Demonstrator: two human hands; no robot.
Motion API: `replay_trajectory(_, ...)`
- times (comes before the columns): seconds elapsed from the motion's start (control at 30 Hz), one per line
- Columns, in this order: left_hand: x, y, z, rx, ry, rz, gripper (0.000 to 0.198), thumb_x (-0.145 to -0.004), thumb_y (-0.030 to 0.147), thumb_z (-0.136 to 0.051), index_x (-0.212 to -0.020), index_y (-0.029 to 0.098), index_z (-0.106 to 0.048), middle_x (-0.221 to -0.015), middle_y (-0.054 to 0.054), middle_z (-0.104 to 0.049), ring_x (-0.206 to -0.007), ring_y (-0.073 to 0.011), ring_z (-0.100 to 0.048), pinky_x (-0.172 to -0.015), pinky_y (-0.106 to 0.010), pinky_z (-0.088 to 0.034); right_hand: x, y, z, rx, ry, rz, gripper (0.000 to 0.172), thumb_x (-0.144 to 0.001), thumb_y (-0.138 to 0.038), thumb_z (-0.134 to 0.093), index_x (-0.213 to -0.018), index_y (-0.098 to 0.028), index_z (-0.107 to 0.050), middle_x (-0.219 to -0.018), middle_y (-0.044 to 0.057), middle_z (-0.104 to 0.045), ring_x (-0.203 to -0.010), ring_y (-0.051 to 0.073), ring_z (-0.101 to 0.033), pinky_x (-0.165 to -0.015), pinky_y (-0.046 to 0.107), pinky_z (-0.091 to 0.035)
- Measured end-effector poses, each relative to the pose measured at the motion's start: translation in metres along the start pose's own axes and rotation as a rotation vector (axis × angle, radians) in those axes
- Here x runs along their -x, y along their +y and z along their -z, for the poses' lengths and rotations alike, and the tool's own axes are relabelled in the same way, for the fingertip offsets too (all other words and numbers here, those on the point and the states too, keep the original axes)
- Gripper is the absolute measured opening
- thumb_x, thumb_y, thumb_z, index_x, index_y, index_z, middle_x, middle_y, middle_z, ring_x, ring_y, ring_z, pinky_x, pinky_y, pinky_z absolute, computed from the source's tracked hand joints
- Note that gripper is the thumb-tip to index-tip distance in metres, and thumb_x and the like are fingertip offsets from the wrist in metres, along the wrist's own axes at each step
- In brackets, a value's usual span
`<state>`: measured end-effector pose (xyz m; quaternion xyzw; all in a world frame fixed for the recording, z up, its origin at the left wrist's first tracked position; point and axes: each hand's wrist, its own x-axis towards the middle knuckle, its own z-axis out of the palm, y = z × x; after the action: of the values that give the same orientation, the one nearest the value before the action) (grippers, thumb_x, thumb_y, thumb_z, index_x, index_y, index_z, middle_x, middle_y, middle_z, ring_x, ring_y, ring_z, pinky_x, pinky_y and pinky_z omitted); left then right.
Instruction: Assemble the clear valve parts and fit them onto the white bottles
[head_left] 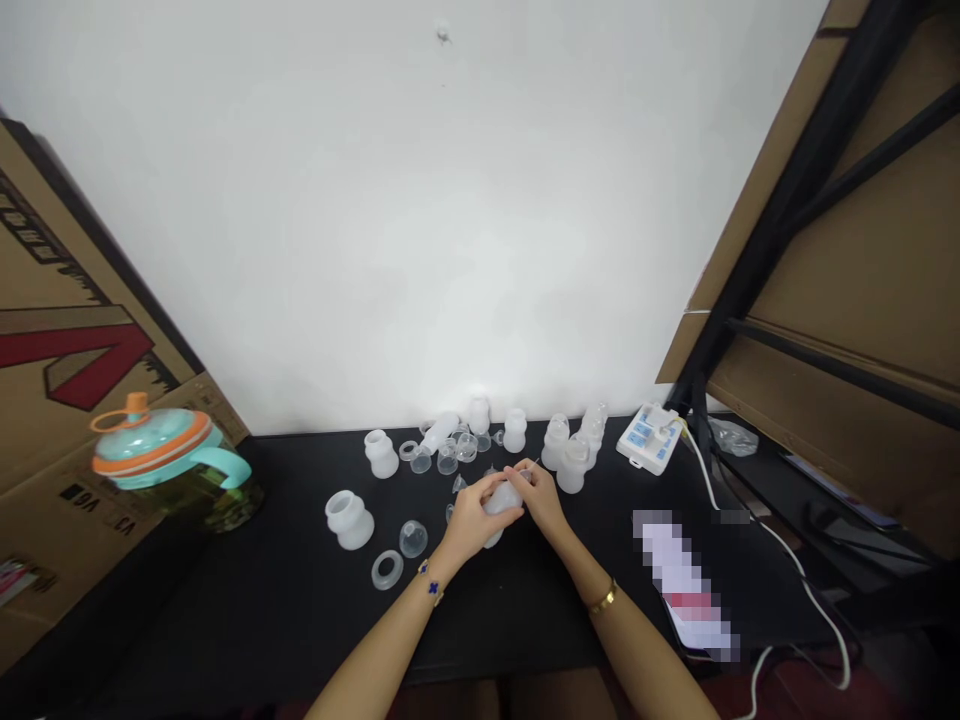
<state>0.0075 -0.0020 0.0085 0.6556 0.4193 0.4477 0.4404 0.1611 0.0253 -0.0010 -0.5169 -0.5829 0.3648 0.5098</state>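
Note:
Between my hands, over the black table, is a translucent white baby bottle, tilted. My left hand is wrapped round its body. The fingers of my right hand are closed at its upper right end; the exact part they grip is partly hidden. Just right of my hands stand three capped baby bottles, the nearest one close to my right hand. Left of my left wrist lie a clear dome cap and a white ring. An open bottle body stands farther left.
Several loose rings and clear caps lie near the wall, among more bottle bodies. A turquoise and orange jug stands left by a cardboard box. A white power strip, its cable and a pixelated phone lie right, beside a black metal frame.

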Motion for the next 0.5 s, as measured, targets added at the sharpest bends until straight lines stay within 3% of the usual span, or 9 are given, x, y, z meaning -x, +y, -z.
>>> replay_trajectory(0.17,0.0,0.0,0.002,-0.148,0.006,-0.005,0.057,-0.071,0.034,-0.082,-0.123,0.017,-0.07,-0.112,-0.008,-0.077,-0.096,-0.0258,-0.072,-0.088,-0.035,-0.056,0.001,-0.002,0.0,0.0,0.007,-0.002,0.035,-0.082,-0.051,-0.061,-0.067,-0.02,-0.057,-0.058,-0.004,-0.046,-0.058,0.014,-0.042,-0.055,0.026,-0.031)
replay_trajectory(0.5,0.0,0.012,0.003,-0.176,-0.017,0.03,0.052,-0.075,0.041,-0.078,-0.122,0.019,-0.072,-0.106,-0.005,-0.077,-0.091,-0.0232,-0.07,-0.082,-0.032,-0.054,0.006,-0.002,-0.001,0.033,0.08,0.042,0.033,-0.084,-0.05,-0.06,-0.071,-0.02,-0.058,-0.06,-0.003,-0.05,-0.057,0.015,-0.045,-0.054,0.026,-0.032)
